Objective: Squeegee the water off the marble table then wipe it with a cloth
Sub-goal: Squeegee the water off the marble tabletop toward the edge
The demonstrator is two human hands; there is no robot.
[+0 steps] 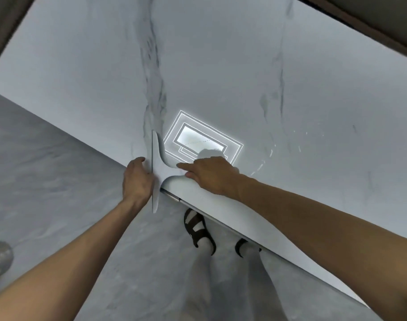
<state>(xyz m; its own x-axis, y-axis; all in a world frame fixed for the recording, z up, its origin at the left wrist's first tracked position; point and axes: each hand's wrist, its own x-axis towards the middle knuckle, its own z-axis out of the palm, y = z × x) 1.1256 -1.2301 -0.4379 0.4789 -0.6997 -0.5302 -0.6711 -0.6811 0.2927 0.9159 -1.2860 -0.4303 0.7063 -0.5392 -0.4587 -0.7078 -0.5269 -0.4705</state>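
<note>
The white marble table [221, 66] with grey veins fills the upper view. A white squeegee [156, 156] lies at the table's near edge, its long blade partly hanging past the edge. My right hand [209, 174] grips the squeegee's handle from the right. Pressed against the blade's left side at the table edge is my left hand [139, 179], its fingers curled on the blade. Thin streaks and drops of water [266, 158] glint on the marble to the right of my right hand. No cloth is in view.
A bright ceiling light reflection [198, 137] shines on the marble just beyond the squeegee. My feet in dark sandals [199, 230] stand on the grey floor below the table edge. A metallic container [0, 256] sits on the floor at far left.
</note>
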